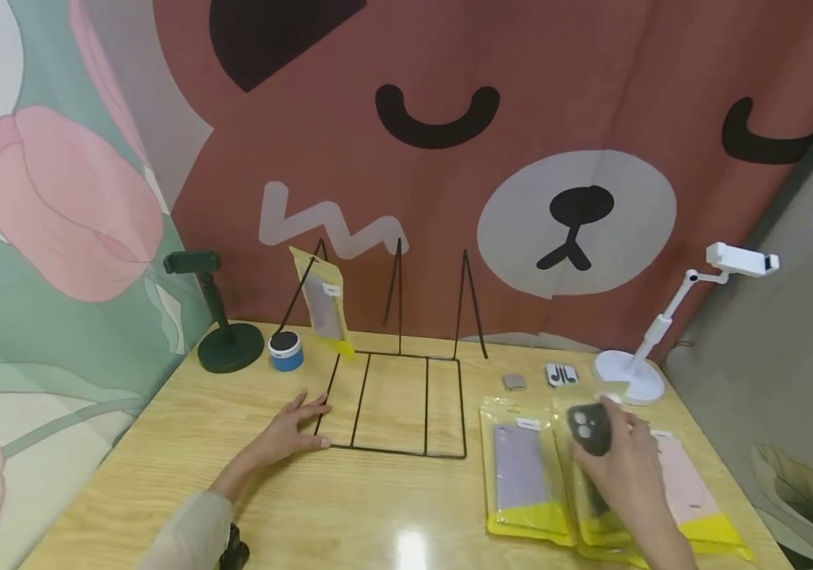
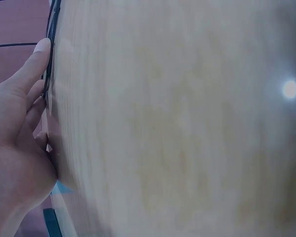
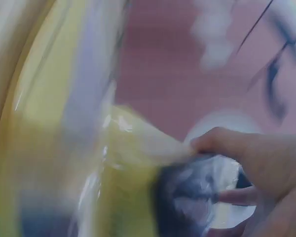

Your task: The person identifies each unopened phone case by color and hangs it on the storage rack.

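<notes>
A black wire rack [image 1: 389,451] stands on the table. My left hand [image 1: 290,430] rests at its front left corner, thumb on the front bar and fingertips on the side bar. In the left wrist view the thumb [image 2: 32,66] lies along the dark wire. With thumb and fingers, my right hand [image 1: 627,455] pinches the top of a yellow-edged clear packet holding a black phone case [image 1: 590,428]. That packet is blurred in the right wrist view. Beside it lie a packet with a lilac phone case [image 1: 518,467] and one with a pink case [image 1: 685,475].
Another packaged lilac case [image 1: 324,305] leans in the rack's left slot. Behind are a dark green phone stand [image 1: 229,347], a blue and white round device [image 1: 286,351], a small grey box [image 1: 514,382], a card with earphones [image 1: 561,375] and a white stand [image 1: 651,336]. A bear-print curtain [image 1: 434,198] hangs behind.
</notes>
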Tool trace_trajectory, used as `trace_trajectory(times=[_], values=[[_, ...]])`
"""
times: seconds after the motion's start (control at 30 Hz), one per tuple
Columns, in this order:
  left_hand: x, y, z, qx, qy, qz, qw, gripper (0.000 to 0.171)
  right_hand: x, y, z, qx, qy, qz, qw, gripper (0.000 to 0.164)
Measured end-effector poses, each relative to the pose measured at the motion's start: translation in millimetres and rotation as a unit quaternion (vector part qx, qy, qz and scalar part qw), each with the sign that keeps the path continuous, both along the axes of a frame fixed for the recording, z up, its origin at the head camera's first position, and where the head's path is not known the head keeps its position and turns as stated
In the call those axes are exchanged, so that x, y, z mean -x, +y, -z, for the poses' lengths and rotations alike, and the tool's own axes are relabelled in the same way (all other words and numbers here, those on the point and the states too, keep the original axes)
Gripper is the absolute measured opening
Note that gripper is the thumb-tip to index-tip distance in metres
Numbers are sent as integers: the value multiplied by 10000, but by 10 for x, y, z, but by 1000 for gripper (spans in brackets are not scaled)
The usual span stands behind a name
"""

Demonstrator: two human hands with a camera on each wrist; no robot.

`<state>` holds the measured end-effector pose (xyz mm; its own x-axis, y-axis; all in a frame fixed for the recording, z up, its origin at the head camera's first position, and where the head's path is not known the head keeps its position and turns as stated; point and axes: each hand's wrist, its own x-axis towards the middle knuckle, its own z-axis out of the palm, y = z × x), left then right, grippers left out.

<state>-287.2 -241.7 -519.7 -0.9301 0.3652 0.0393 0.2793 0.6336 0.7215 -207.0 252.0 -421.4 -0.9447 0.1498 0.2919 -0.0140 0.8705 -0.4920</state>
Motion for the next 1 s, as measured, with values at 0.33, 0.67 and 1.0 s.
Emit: trace_trajectory(times=[0.33,0.67,1.0], values=[[20,-1,-59,-1,87,-39,10000,65,9,-1493,-224,2617,574,-1924,9440,72],[-55,-3,-17,111,49,-94,9999,66,302,-1832,-500,3928,864,-2986,8655,44],[-35,26,-4,-46,102,-4,9999,66,271,-1981,-876,3543,635,-3318,8720,48]])
